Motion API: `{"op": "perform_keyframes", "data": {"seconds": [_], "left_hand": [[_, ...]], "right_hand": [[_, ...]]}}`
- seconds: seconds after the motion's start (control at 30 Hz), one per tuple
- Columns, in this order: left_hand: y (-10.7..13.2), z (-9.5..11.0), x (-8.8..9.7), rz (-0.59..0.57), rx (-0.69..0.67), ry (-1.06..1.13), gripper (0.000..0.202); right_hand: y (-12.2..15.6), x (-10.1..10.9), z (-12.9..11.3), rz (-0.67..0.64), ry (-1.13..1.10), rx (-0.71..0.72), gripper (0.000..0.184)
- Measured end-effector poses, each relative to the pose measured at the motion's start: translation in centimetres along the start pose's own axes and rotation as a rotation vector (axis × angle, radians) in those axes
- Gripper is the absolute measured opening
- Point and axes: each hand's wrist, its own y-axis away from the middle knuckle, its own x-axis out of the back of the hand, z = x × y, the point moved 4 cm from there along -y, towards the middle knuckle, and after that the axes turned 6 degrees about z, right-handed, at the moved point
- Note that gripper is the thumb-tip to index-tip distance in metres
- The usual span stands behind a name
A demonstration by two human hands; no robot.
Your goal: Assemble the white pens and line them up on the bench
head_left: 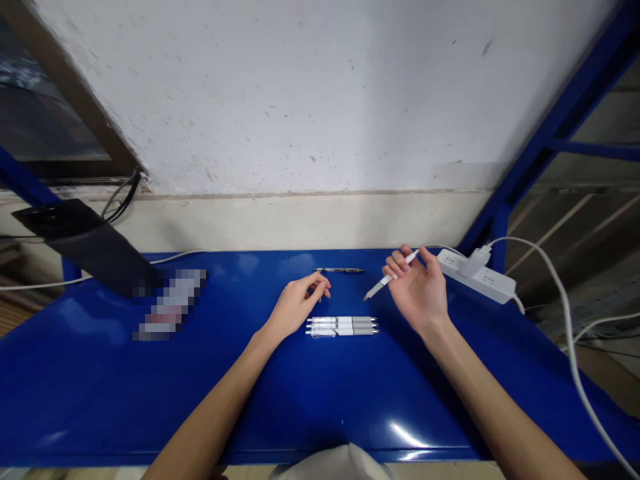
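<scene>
My right hand (420, 290), palm turned up, grips a white pen with a grey grip section (391, 279) between thumb and fingers. The pen slants, its grey end pointing down to the left above the table. My left hand (300, 301) is closed in a loose pinch, and what its fingertips hold, if anything, is too small to make out. Just beyond those fingertips a dark, clear-barrelled pen (340, 270) lies crosswise. Nearer to me, several white pens with grey grips (345, 326) lie side by side in a neat stack, their tips to the right.
The blue table (300, 393) meets a wall at the back. A white power strip (477, 277) with a plugged-in adapter and cables stands at the right. At the left are a dark upright box-like object (95, 247) and a blurred-out item (173, 303). Blue frame posts rise at both sides.
</scene>
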Motion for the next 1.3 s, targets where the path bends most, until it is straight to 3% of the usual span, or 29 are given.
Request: {"op": "perform_keyframes", "data": {"seconds": [0.2, 0.53, 0.87, 1.0, 1.17, 1.3], "left_hand": [[0.0, -0.1, -0.1, 0.001, -0.004, 0.004, 0.029], [0.0, 0.1, -0.2, -0.018, -0.009, -0.016, 0.029], [-0.1, 0.2, -0.1, 0.006, 0.004, 0.078, 0.024], [-0.2, 0.6, 0.0, 0.026, 0.012, 0.200, 0.019], [-0.1, 1.3, 0.0, 0.004, -0.018, 0.314, 0.030], [0.1, 1.8, -0.4, -0.058, -0.024, 0.324, 0.031]], "right_hand": [[0.1, -0.2, -0.1, 0.001, 0.117, 0.042, 0.015], [0.3, -0.5, 0.0, 0.006, 0.076, 0.031, 0.023], [0.5, -1.0, 0.3, -0.047, 0.250, 0.067, 0.020], [0.5, -0.8, 1.3, -0.116, 0.515, 0.128, 0.006], [1.1, -0.3, 2.8, -0.303, 1.104, 0.252, 0.019], [1.8, -0.2, 4.0, -0.426, 1.214, 0.208, 0.015]]}}
